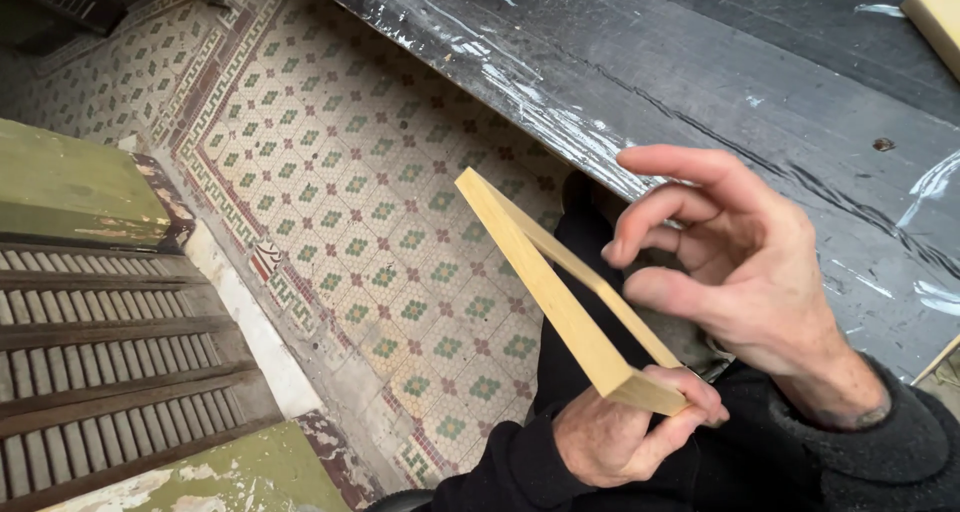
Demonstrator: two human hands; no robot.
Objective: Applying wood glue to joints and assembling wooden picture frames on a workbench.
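The left hand, low in the view, grips the near end of a pale wooden board, thumb laid over the end grain and fingers curled beneath, so the piece stands on edge and runs away from the body, slightly upward, toward the floor side. Held this way, its narrow edge faces the eye, as one would hold a board to judge the edge or face. The right hand hovers just beside the board's far face, open and holding nothing; its fingers are bent loosely, index raised, thumb near the wood, though whether any fingertip touches it cannot be told. Dark sleeves cover both wrists. Behind the right hand lies a black table with glossy, wrinkled film along its edge and another pale wood piece at the upper right corner. Below the board spreads a mosaic tile floor with green and red motifs, and at left a worn green shutter with louvred slats.
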